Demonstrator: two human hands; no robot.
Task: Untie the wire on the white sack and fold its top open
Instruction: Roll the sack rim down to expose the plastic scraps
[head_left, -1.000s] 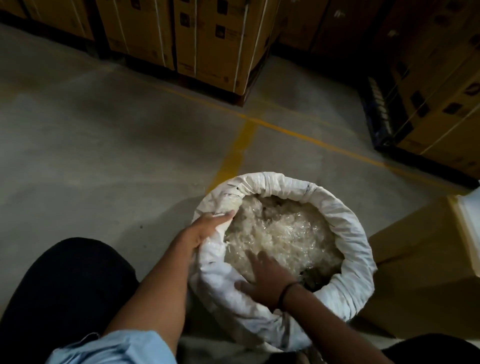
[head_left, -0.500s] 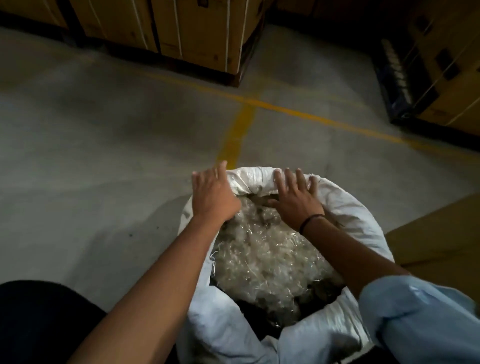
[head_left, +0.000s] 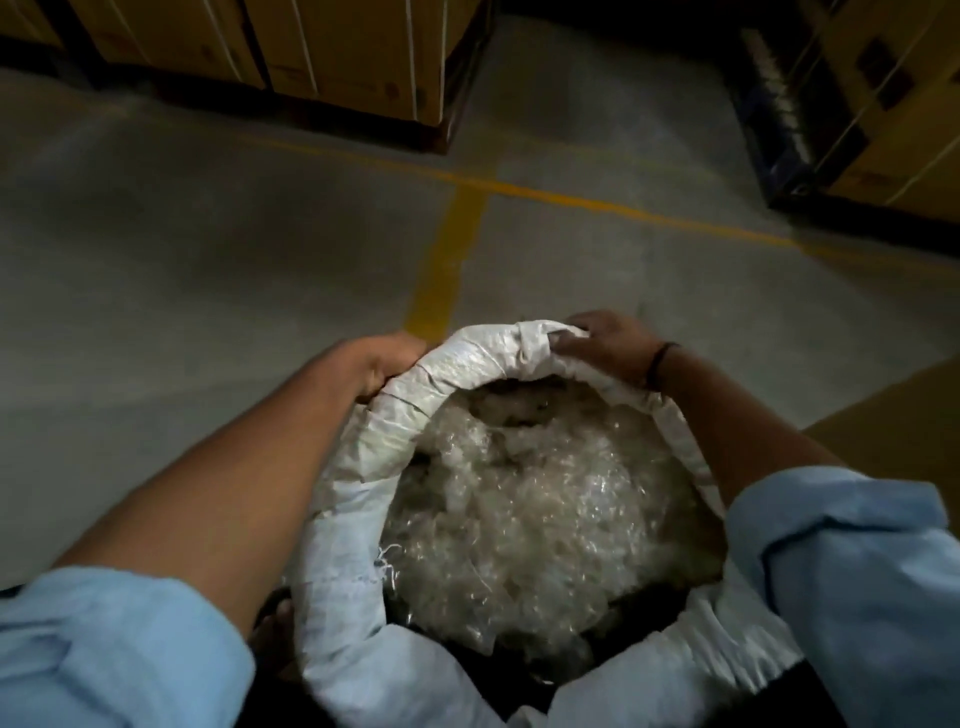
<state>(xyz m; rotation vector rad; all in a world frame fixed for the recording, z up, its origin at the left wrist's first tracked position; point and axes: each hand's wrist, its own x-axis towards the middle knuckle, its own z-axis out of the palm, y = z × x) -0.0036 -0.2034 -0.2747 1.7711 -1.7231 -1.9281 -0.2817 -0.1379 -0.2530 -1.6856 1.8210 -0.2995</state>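
Both hands have shifted from lying flat on the far rim half a second ago to curling over it. The left hand (head_left: 382, 364) now grips the rolled edge of the white sack (head_left: 457, 374) at its far left, and the right hand (head_left: 610, 348) pinches a bunched fold at the far top. The sack stands on the floor (head_left: 208, 260) close in front of the person, its mouth already open on clear plastic scraps (head_left: 545, 493); no wire shows. To roll this cuff well, both hands should probably turn the edge outward and down together, evenly, so the fold holds and doesn't spring back.
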